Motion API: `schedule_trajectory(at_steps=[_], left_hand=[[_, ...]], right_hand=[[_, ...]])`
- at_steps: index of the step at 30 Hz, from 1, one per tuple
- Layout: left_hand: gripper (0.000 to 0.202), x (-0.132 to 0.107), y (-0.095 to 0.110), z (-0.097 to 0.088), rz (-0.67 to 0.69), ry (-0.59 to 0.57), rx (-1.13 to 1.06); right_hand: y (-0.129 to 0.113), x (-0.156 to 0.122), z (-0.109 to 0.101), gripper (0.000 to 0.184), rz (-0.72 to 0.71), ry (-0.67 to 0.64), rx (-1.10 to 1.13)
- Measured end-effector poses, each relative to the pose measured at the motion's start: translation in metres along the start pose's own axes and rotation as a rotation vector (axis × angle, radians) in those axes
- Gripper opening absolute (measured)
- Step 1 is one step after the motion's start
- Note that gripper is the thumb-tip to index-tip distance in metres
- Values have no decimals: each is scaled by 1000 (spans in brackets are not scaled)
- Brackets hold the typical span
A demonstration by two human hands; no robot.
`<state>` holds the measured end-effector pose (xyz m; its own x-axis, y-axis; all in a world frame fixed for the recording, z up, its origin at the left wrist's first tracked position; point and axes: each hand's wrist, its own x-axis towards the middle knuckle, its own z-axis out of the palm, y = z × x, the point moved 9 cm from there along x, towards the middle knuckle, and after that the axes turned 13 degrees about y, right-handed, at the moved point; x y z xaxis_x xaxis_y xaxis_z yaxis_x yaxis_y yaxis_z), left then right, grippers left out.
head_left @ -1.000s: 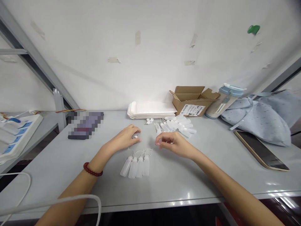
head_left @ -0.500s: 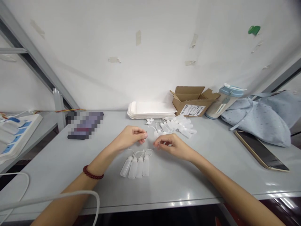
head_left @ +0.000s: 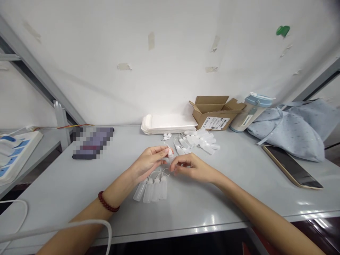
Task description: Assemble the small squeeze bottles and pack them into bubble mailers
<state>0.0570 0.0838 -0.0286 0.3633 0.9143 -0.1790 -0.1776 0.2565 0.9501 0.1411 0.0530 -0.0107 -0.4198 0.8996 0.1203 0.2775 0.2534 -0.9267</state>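
Observation:
My left hand (head_left: 152, 161) is closed around a small translucent squeeze bottle (head_left: 170, 153), its white top between thumb and fingers. Close by on the right, my right hand (head_left: 192, 167) has its fingers curled in a pinch, tips near the lower end of that bottle. What those fingertips hold, if anything, is too small to make out. Below the hands, several similar bottles (head_left: 155, 189) with thin bent spouts lie side by side in a row. Beyond the hands is a loose heap of such bottles (head_left: 203, 140), and left of it a small cluster of white caps (head_left: 167, 136).
Against the wall lie a stack of white packets (head_left: 170, 124) and an open cardboard box (head_left: 216, 117). A tumbler (head_left: 249, 113), a light blue cloth bag (head_left: 294, 131) and a phone (head_left: 292, 166) are at right. A power strip (head_left: 18, 156) is far left; a white cable (head_left: 79, 224) crosses the front.
A squeeze bottle now shows in my left hand, where a tiny thin dark tip showed before. My right hand has come slightly left, closer to my left hand. The view has shifted slightly.

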Motion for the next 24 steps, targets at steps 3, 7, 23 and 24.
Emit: schedule_trajectory(at_steps=[3, 7, 23, 24], left_hand=[[20, 0, 0, -1, 0, 20, 12], [20, 0, 2, -4, 16, 51, 0], [16, -7, 17, 7, 64, -89, -116], [15, -7, 18, 6, 72, -79, -110]], right_hand=[[-2, 0, -2, 18, 2, 7, 55], [-5, 1, -4, 17, -13, 11, 137], [-1, -2, 1, 9, 166, -46, 639], [-2, -2, 1, 9, 163, -44, 638]])
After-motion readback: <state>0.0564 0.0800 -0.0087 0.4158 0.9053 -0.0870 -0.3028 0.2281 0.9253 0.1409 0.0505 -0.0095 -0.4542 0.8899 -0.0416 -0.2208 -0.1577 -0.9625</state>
